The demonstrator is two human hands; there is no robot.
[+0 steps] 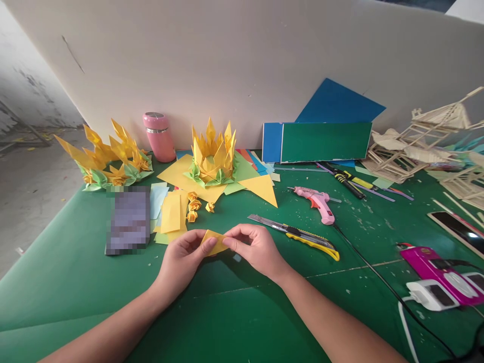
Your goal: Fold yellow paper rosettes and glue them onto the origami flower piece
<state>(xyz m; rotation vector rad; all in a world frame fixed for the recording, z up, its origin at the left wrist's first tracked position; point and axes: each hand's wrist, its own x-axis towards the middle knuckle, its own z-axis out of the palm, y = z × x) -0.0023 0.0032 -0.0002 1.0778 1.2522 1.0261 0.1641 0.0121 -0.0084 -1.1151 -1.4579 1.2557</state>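
Note:
Between my two hands is a small folded piece of yellow paper (216, 244), held above the green table. My left hand (185, 254) pinches its left side with thumb and fingers. My right hand (257, 250) grips the right corner the same way. Just beyond lie several small folded yellow paper flowers (194, 204) and a stack of yellow paper squares (171, 213). A yellow paper crown (212, 159) with green leaves stands behind them on larger sheets. Right of my hands rests a utility knife (298, 235) with its blade out. The fingertips under the paper are hidden.
A second paper crown (113, 159) and a pink flask (160, 138) stand at the back left. On the right are a pink glue gun (316, 202) with its black cord, a magenta power strip (440, 275), a phone (457, 232) and a wooden stick model (412, 141).

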